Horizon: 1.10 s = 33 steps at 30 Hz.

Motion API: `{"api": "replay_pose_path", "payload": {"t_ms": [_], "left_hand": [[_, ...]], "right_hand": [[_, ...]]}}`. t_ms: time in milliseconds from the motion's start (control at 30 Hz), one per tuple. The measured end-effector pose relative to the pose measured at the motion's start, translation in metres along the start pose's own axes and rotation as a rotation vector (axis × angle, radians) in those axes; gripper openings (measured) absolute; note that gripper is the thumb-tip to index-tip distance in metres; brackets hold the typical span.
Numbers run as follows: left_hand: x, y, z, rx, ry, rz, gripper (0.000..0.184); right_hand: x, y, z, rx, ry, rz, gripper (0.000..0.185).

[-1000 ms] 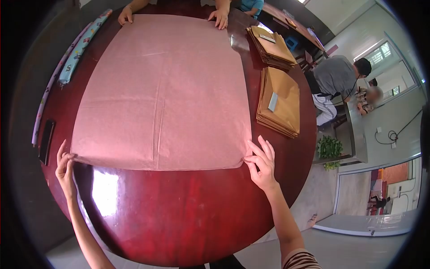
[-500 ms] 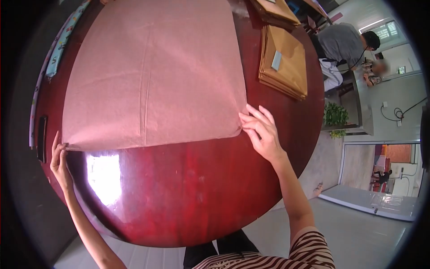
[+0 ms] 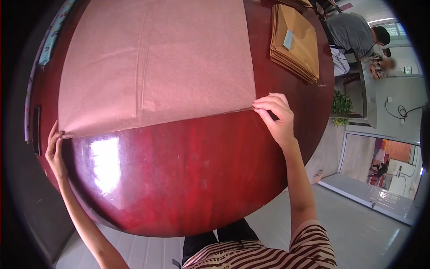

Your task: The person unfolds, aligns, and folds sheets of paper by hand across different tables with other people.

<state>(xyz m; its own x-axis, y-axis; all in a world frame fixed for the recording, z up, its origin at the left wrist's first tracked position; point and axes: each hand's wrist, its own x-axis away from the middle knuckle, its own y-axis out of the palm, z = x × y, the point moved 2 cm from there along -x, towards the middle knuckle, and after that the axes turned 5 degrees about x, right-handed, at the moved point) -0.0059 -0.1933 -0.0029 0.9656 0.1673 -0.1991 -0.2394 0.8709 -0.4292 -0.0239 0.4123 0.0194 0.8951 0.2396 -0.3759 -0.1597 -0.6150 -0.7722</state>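
A large sheet of brown paper (image 3: 179, 67) lies over the glossy red table (image 3: 201, 179), its far end cut off by the top of the view. Creases run lengthwise through its middle. My left hand (image 3: 55, 150) pinches the near left corner between thumb and fingers. At the near right corner my right hand (image 3: 277, 115) is closed on the paper, thumb against fingertips. The near edge stretches between both hands, slanting up toward the right.
A stack of brown envelopes (image 3: 295, 45) with a pale label sits at the table's right. Along the left edge lie patterned rolls (image 3: 51, 42) and a dark flat object (image 3: 36, 130). A green plant (image 3: 341, 103) and a person in grey (image 3: 349, 33) are beyond the table.
My right hand has shifted up and right, drawing its corner straight and taut. The left hand keeps its corner. The whole view has tilted slightly, so the table appears higher.
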Motion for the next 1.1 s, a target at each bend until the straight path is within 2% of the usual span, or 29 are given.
{"api": "replay_pose_path", "payload": {"t_ms": [233, 400, 567, 767, 967, 1033, 1100], "left_hand": [[-0.001, 0.0, 0.004, -0.093, 0.002, -0.019, 0.017], [-0.003, -0.003, 0.0, -0.122, -0.006, -0.048, 0.018], [-0.004, -0.004, -0.002, -0.079, -0.011, -0.063, 0.018], [-0.002, 0.013, 0.041, -0.269, -0.072, -0.018, 0.017], [-0.005, 0.009, 0.031, -0.14, -0.057, -0.053, 0.014], [-0.006, 0.007, 0.028, -0.175, 0.007, -0.064, 0.014], [-0.005, 0.008, 0.031, -0.132, -0.053, -0.072, 0.013]], "right_hand": [[0.002, 0.002, 0.001, 0.015, 0.005, 0.015, 0.013], [0.003, 0.003, 0.0, -0.06, 0.151, 0.011, 0.013], [0.002, 0.0, -0.001, -0.044, 0.093, 0.032, 0.013], [-0.002, 0.002, -0.012, 0.029, 0.009, 0.05, 0.015], [-0.002, 0.002, -0.015, 0.04, 0.003, 0.027, 0.014], [-0.002, 0.002, -0.015, 0.013, -0.012, 0.009, 0.014], [-0.002, 0.003, -0.016, 0.037, 0.023, -0.005, 0.012]]}}
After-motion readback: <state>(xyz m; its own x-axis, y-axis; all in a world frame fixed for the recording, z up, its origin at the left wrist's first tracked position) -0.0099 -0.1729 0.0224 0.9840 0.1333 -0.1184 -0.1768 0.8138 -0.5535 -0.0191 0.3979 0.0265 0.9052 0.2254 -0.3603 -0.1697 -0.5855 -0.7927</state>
